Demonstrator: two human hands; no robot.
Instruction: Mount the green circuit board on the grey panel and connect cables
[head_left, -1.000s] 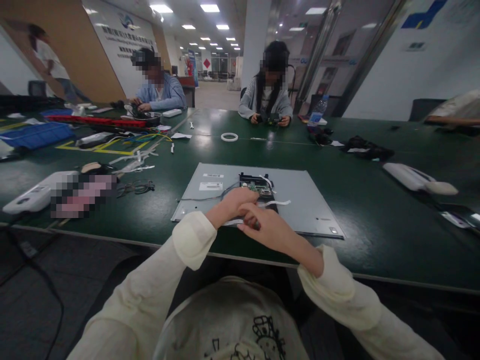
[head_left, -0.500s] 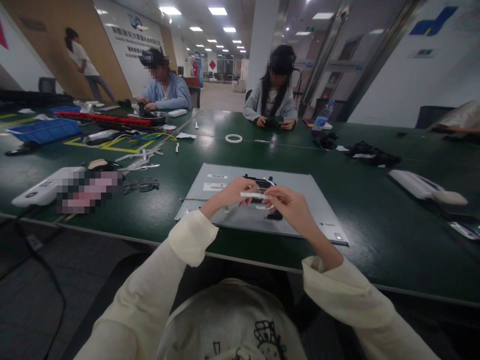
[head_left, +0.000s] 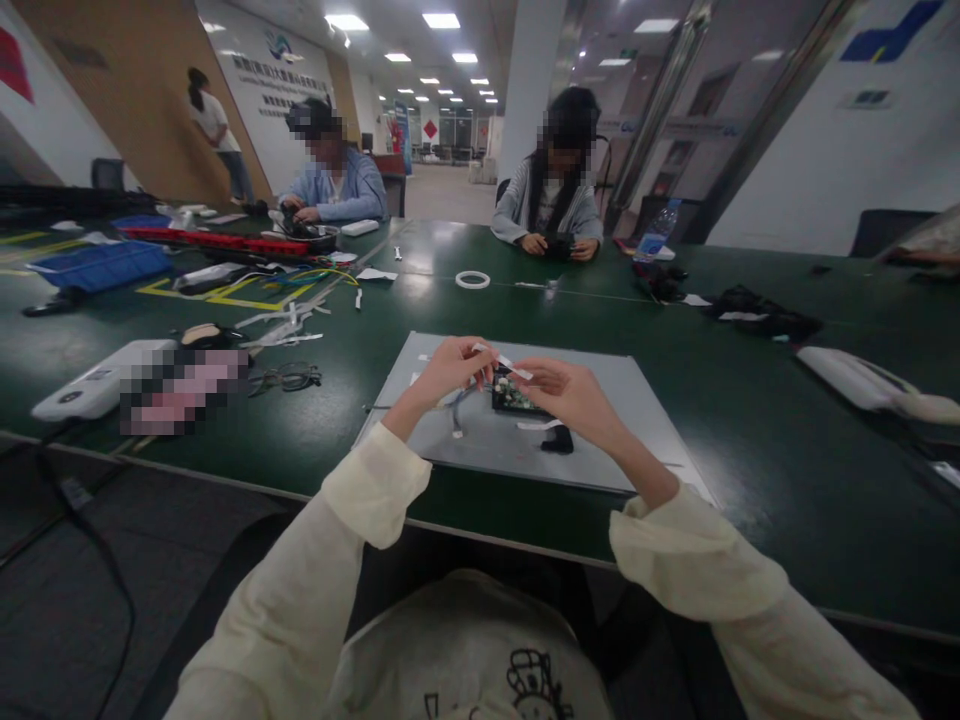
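A short strip of white tape [head_left: 513, 369] is stretched between my two hands. My left hand [head_left: 456, 374] pinches its left end, while the right end lies in the fingers of my right hand [head_left: 566, 396]. Below them is a flat grey panel [head_left: 600, 467] on the table. On the panel, partly covered by my fingers, sits a green circuit board [head_left: 510, 390] in a black frame. A black bracket-like piece [head_left: 557, 440] and another white strip [head_left: 538, 426] are beneath my right hand. A thin cable [head_left: 456, 412] lies left of the board.
A roll of white tape [head_left: 472, 281] lies beyond the panel on the green table [head_left: 420, 290]. Eyeglasses [head_left: 289, 377], tape scraps [head_left: 292, 322], a white device [head_left: 97, 382] and a blue tray [head_left: 105, 264] are at left. Two people sit across; a bottle [head_left: 658, 228] stands at right.
Both hands have shifted, and the strip has gone from nearly level to slanting down to the right. More of the circuit board now shows. The camera view has moved slightly.
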